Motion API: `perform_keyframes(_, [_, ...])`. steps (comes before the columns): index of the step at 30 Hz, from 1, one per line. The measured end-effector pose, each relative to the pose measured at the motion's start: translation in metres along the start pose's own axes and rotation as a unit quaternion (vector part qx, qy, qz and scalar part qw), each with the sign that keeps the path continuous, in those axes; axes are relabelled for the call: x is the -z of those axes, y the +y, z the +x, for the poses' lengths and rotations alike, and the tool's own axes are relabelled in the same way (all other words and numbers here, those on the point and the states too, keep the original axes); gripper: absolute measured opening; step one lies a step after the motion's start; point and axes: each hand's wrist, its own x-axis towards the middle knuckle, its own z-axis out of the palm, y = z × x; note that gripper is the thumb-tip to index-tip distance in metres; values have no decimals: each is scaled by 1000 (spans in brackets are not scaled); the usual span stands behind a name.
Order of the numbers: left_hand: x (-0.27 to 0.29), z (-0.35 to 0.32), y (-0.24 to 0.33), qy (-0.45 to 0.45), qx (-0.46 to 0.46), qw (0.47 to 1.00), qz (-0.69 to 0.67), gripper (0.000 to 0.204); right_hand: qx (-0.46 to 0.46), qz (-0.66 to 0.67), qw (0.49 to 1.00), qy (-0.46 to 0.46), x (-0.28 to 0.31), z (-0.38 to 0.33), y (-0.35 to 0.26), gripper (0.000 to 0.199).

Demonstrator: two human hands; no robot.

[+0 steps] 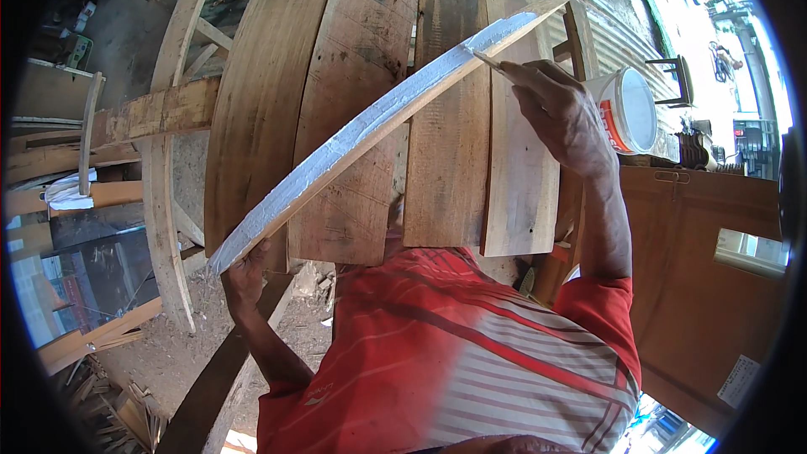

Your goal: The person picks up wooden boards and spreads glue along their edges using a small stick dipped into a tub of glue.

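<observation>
The board (336, 150), coated white along one face, slants from lower left to upper right over the planks (361, 50); I judge it light and stiff, slick where coated. At lower left I see the left hand (244, 280), fingers gripping its end; I'd hold only bare edges. At upper right, the right hand (559, 105) pinches a thin tool (488, 60).

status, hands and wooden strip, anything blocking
Left hand gripping wooden strip; right hand holding slim tool against pale coating; strip diagonal over planks; bucket right, clear of strip.
</observation>
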Motion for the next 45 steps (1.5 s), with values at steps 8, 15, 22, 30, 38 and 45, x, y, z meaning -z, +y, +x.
perform_keyframes(8, [-2,2,2,-2,-26,1000,-9,36,-57,-86,994,32,1,10,25,31])
perform_keyframes(15, [0,1,-4,-13,20,1000,-20,35,18,24,999,-33,-16,-16,-56,38])
perform_keyframes(22, [1,0,-3,-20,-5,1000,-11,36,-32,-83,995,42,-7,2,-3,31])
perform_keyframes(30, [-3,1,0,-10,41,999,-32,38,107,-8,993,-49,-40,-18,-105,49])
perform_keyframes(38, [-4,-6,3,8,42,998,-39,45,79,20,996,-29,-49,-14,-101,49])
perform_keyframes(45, [-5,5,12,10,9,1000,-20,46,176,129,975,-31,-38,-32,-116,41])
